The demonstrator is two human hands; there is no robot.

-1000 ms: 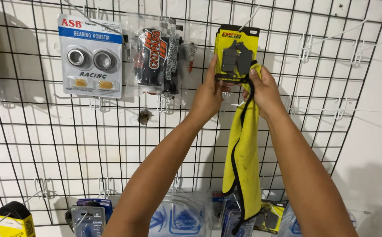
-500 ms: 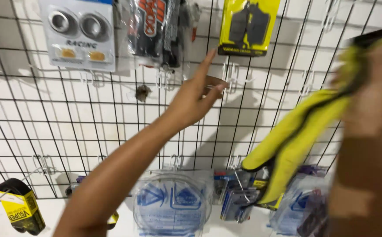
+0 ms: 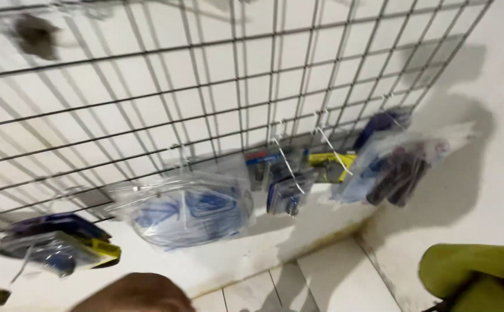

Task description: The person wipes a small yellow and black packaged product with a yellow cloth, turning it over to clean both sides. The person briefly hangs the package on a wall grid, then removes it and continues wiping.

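The view has dropped to the lower part of a black wire grid panel (image 3: 223, 115) on a white wall. A rounded piece of my left hand or arm (image 3: 139, 293) shows at the bottom edge; its fingers are out of view. A bunched yellow-green cloth (image 3: 474, 271) with a dark edge sits in the bottom right corner, and the hand under it is hidden. A clear bag with a blue part (image 3: 188, 211) hangs from the grid just above my left arm.
More packets hang on hooks along the grid's lower rows: a dark and yellow pack (image 3: 61, 242) at left, small blue and yellow packs (image 3: 298, 173) in the middle, a clear bag of dark parts (image 3: 399, 164) at right. White tiled floor (image 3: 333, 277) lies below.
The camera has swung down and right, away from the upper packets. Both arms have dropped from the grid. The yellow cloth has moved to the bottom right corner.
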